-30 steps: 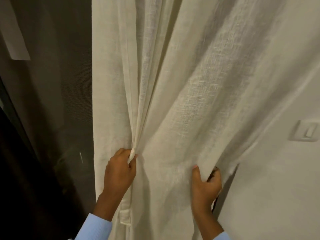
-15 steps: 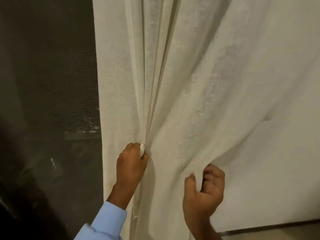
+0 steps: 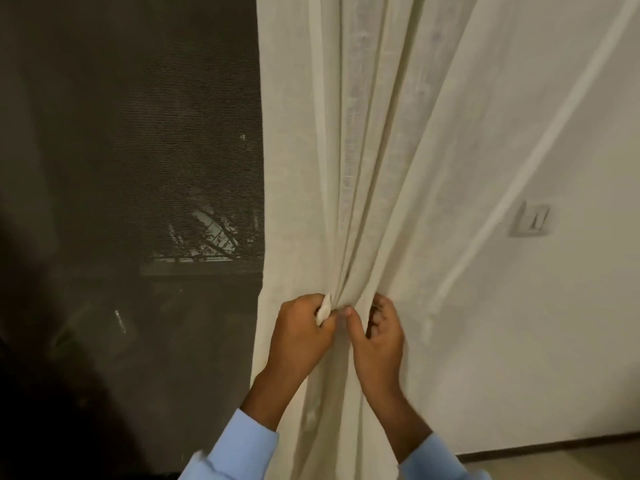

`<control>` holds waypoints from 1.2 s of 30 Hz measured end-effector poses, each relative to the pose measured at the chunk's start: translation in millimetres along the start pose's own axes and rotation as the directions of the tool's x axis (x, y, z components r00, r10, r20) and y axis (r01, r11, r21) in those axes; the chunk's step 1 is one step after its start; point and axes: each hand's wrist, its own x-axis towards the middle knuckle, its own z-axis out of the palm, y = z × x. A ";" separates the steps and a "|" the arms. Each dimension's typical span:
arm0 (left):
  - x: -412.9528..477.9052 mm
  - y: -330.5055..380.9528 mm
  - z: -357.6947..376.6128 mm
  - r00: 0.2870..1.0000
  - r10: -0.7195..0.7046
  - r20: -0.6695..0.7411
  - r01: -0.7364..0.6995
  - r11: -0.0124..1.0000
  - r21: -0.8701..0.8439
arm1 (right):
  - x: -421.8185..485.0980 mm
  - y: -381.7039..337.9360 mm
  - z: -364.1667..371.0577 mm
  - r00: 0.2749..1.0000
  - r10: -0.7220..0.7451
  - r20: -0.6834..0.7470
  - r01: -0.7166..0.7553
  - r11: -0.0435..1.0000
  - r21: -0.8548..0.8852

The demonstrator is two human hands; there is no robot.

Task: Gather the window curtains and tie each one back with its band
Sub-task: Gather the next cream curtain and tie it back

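A sheer cream curtain point(image 3: 363, 150) hangs in front of me, its folds drawn together at waist height. My left hand point(image 3: 299, 332) grips a bunch of the folds, with a roll of cloth showing between thumb and fingers. Right beside it, my right hand point(image 3: 379, 336) holds more of the fabric, its fingers curled behind the cloth and the thumb in front. The curtain's right part point(image 3: 519, 168) stretches out thin over the wall. No tie band can be made out.
A dark window with a mesh screen point(image 3: 156, 168) fills the left. A white wall point(image 3: 554, 341) with a light switch point(image 3: 531, 220) lies behind the sheer cloth on the right. A dark skirting line point(image 3: 554, 445) runs along the floor at lower right.
My right hand has brought its fold of curtain leftward until it sits next to my left hand. The curtain is now bunched tighter, and more wall shows through on the right.
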 end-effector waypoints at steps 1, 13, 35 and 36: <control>-0.6 1.5 -0.7 1.000 -0.009 0.008 0.010 0.998 -0.060 | -1.4 3.3 -1.3 1.000 0.004 0.023 -0.004 1.000 0.004; -3.9 5.2 -2.0 0.999 0.031 -0.035 -0.035 0.994 -0.100 | -22.9 26.9 -7.1 0.991 -0.128 0.048 0.136 0.955 -0.264; 8.0 -1.5 12.2 0.999 0.039 0.024 -0.035 0.986 -0.164 | 40.6 46.8 -56.1 0.988 0.148 0.037 -0.131 0.947 -0.295; 7.9 -1.7 12.3 0.999 0.034 0.030 -0.028 0.984 -0.177 | 36.9 46.1 -53.6 0.992 0.112 -0.054 -0.123 0.944 -0.307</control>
